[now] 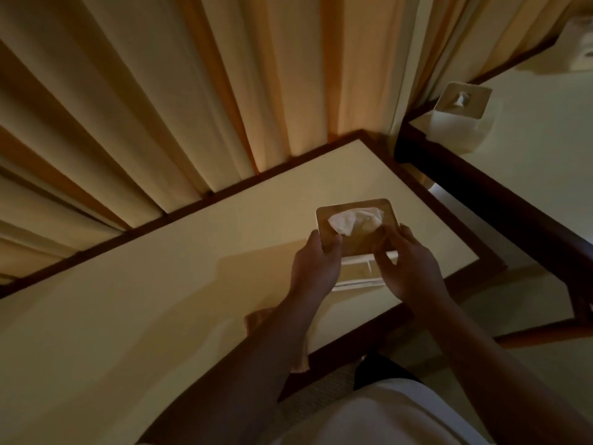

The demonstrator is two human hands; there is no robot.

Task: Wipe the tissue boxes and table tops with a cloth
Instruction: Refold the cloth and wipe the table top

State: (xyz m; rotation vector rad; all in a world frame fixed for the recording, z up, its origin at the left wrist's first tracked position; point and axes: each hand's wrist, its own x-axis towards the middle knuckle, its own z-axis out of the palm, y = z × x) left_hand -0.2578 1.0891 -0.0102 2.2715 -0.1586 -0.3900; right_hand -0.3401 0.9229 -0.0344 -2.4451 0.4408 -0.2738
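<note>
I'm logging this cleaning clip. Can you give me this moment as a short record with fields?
box: wooden lid, pale body, over the table's right end
tissue: white, sticks out of the lid slot
left hand: grips the box's left edge
right hand: grips the box's right side
table: cream top, dark rim
second box: untouched, on the next table at right
curtain: pleated, behind the table
cloth: not clearly visible

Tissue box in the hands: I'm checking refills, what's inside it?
A white tissue pokes up through the slot in the tissue box lid. The lid, left hand and right hand cover the rest, so how much remains cannot be seen.
</note>
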